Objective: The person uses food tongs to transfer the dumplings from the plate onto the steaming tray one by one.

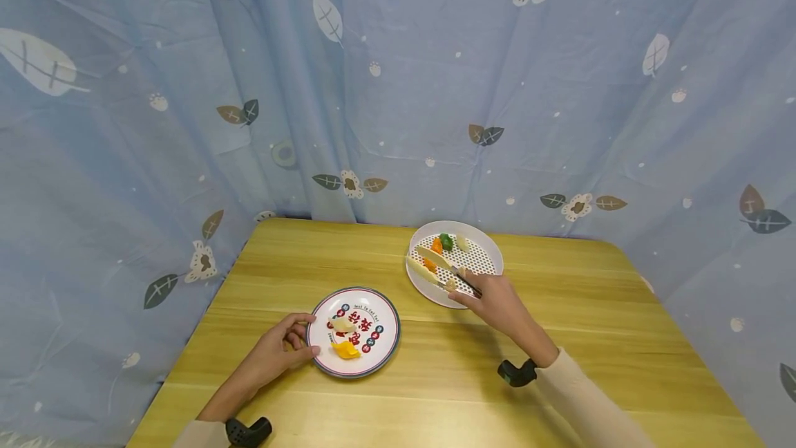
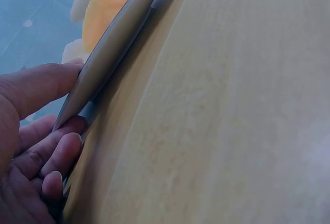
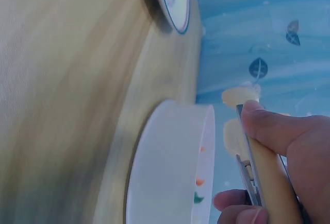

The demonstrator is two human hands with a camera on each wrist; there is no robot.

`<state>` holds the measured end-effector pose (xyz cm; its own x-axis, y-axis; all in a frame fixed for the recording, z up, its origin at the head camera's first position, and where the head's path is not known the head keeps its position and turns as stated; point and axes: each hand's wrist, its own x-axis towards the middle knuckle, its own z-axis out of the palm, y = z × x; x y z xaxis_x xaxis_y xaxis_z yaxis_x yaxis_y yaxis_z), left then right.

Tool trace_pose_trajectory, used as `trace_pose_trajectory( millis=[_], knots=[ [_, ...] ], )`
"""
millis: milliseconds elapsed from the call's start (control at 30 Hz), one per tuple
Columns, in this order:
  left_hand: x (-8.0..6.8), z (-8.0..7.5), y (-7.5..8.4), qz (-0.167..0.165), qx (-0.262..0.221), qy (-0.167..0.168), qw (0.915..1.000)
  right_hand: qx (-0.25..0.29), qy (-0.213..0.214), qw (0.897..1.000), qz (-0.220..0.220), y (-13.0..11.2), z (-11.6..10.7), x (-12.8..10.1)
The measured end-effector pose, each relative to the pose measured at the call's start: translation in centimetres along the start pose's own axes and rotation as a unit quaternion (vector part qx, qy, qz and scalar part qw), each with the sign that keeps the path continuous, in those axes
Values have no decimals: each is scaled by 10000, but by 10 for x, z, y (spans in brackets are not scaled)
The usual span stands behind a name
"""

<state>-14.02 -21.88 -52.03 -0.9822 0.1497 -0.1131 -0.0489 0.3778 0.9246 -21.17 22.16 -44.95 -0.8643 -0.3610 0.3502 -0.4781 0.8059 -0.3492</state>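
Observation:
My left hand (image 1: 282, 344) grips the left rim of a round white plate (image 1: 388, 337) with red and blue print, thumb on top and fingers beneath in the left wrist view. On the plate lie a whitish dumpling-like piece (image 1: 342, 324) and a yellow one (image 1: 345, 350). My right hand (image 1: 491, 299) holds tongs (image 1: 435, 258) with cream tips over a white round perforated basket (image 1: 494, 247). Orange pieces (image 1: 437, 246), a green piece (image 1: 446, 242) and pale pieces (image 1: 461, 243) lie in that basket. One orange piece (image 1: 429, 265) shows between the two tong tips; I cannot tell whether they pinch it.
Both dishes stand on a wooden table (image 1: 560, 365), the basket near its back edge and the plate nearer, to the left. A blue curtain (image 1: 423, 88) with leaf and flower prints hangs behind and at both sides. Black wrist devices (image 1: 517, 372) sit on both wrists.

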Motion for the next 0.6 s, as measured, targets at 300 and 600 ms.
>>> trace_pose_trajectory(
  millis=[300,600],
  knots=[
    [0,-1,0,45,-28,-23,10000,155,-98,9993,-326,-18,12,-6],
    [-2,0,4,111,-19,-45,9999,526,-364,9939,-898,-35,23,-12]
  ],
)
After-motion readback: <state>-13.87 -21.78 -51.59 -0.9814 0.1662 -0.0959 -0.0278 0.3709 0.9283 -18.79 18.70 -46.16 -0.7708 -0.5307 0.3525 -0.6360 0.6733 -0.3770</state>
